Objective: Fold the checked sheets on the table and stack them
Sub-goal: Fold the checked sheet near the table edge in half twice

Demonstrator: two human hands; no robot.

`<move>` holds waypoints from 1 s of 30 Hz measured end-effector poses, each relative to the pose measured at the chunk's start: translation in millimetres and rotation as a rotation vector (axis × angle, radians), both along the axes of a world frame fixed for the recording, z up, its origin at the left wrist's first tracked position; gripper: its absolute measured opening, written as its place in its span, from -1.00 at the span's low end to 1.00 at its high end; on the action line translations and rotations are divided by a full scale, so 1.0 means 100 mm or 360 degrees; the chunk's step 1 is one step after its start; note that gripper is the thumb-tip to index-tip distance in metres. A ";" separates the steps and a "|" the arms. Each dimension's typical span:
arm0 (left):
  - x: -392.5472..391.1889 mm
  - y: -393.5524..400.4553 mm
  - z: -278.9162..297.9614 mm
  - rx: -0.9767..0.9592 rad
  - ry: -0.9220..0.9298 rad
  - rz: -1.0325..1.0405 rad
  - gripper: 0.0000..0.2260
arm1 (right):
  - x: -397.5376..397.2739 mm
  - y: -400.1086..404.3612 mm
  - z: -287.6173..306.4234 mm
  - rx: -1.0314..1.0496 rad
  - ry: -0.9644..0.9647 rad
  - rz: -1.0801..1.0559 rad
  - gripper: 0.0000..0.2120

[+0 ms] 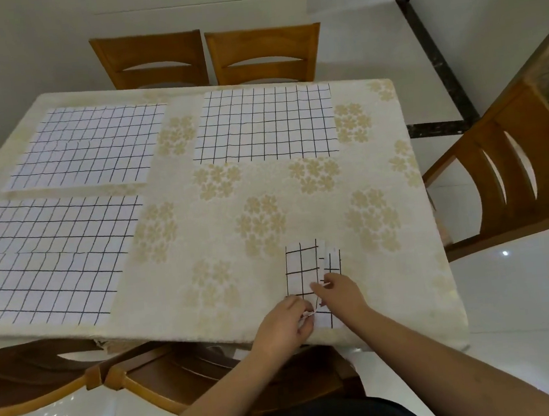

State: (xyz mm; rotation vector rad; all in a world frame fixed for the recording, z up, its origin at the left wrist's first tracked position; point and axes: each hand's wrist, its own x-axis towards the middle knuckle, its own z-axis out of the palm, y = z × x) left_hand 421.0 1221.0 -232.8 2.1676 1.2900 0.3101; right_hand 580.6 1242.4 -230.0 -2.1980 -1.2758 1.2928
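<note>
Apparently, the folded sheet (301, 267) near the table (411, 295) edge was pinched by the left hand (287, 325) and the right hand (341, 294), so misaligned layers could have been creased crooked.

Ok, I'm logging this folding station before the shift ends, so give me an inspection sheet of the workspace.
Surface: table under a cream flowered cloth.
Job's things: three flat checked sheets, far left, far right, near left; one folded sheet near the front edge.
Clutter: nothing seen.
Hands: left hand and right hand both pinch the folded sheet's near end with curled fingers.
Cables: nothing seen.
Surroundings: wooden chairs around the table, glossy white floor, white wall.
</note>
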 end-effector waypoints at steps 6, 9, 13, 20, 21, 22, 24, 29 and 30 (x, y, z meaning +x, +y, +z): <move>0.02 0.00 -0.12 -0.0026 0.0014 0.0023 -0.70 | 0.22 -0.03 -0.12 -0.0128 -0.0192 0.0022 -0.69; 0.00 0.05 -0.21 -0.0038 -0.0044 0.0181 -0.73 | 0.28 -0.05 -0.19 -0.0205 -0.0187 0.0031 -0.66; -0.02 0.14 -0.33 -0.0087 0.0005 0.0315 -0.70 | 0.34 -0.08 -0.27 -0.0200 -0.0238 0.0098 -0.66; -0.02 0.29 -0.53 0.0116 0.0419 -0.0102 -0.50 | 0.41 -0.05 -0.28 -0.0205 -0.0273 0.0151 -0.80; -0.02 0.31 -0.55 0.0102 0.0486 -0.0163 -0.46 | 0.41 -0.05 -0.28 -0.0198 -0.0289 0.0161 -0.80; -0.01 0.32 -0.57 0.0102 0.0540 -0.0207 -0.42 | 0.42 -0.05 -0.27 -0.0192 -0.0301 0.0167 -0.82; -0.01 0.35 -0.59 0.0127 0.0630 -0.0279 -0.35 | 0.44 -0.04 -0.28 -0.0186 -0.0331 0.0177 -0.85; 0.00 0.44 -0.62 0.0241 0.0746 -0.0410 -0.28 | 0.46 -0.03 -0.31 -0.0164 -0.0367 0.0219 -0.88; 0.00 0.46 -0.63 0.0247 0.0767 -0.0430 -0.28 | 0.46 -0.03 -0.31 -0.0159 -0.0375 0.0224 -0.88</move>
